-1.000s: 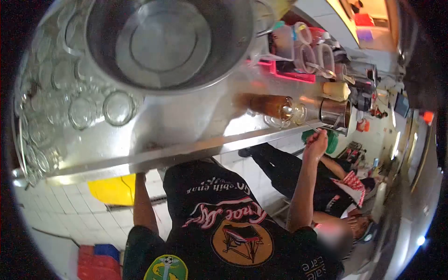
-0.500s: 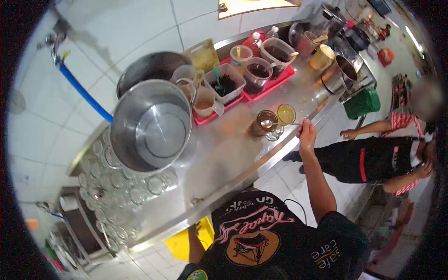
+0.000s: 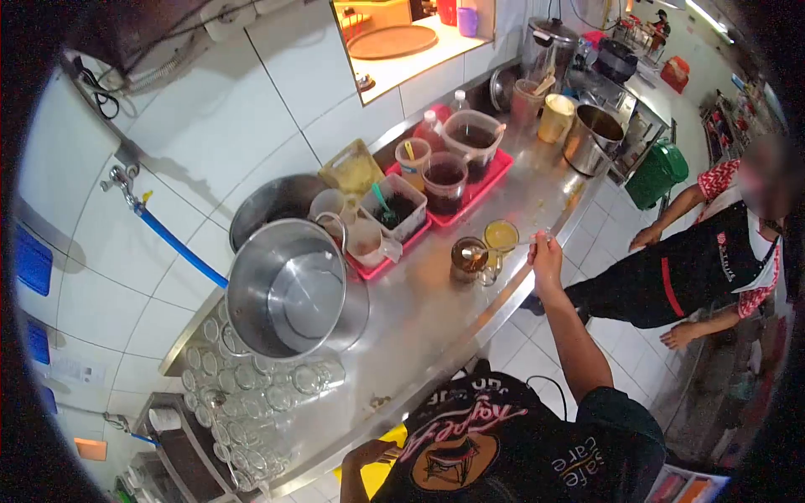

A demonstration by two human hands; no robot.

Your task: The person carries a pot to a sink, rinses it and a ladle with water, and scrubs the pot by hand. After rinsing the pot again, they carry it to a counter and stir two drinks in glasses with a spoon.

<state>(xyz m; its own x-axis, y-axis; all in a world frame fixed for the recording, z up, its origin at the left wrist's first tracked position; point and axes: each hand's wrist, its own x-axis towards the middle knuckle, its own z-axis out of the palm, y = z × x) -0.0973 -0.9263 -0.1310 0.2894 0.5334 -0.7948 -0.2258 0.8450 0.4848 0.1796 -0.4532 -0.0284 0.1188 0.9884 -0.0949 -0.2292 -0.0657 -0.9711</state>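
Note:
My right hand (image 3: 545,256) is closed on the handle end of a metal spoon (image 3: 513,243). The spoon reaches over into a glass mug of brown drink (image 3: 469,261). Touching or close beside that mug stands a glass mug of yellow liquid (image 3: 501,235). Low in the view, my left hand (image 3: 373,454) rests by my waist, fingers stretched out, in front of a yellow object (image 3: 394,436) that is mostly hidden.
Red trays (image 3: 476,197) with tubs and jugs line the wall side of the steel counter (image 3: 402,327). At left are a large steel pot (image 3: 287,289) and many upturned glasses (image 3: 243,377). A steel pot (image 3: 594,138) stands farther back. Another person (image 3: 679,264) is at right.
The view has shifted, showing more wall and the serving opening. The spoon now dips lower into the brown drink. My left hand shows more fully, and the other person's arms have lowered.

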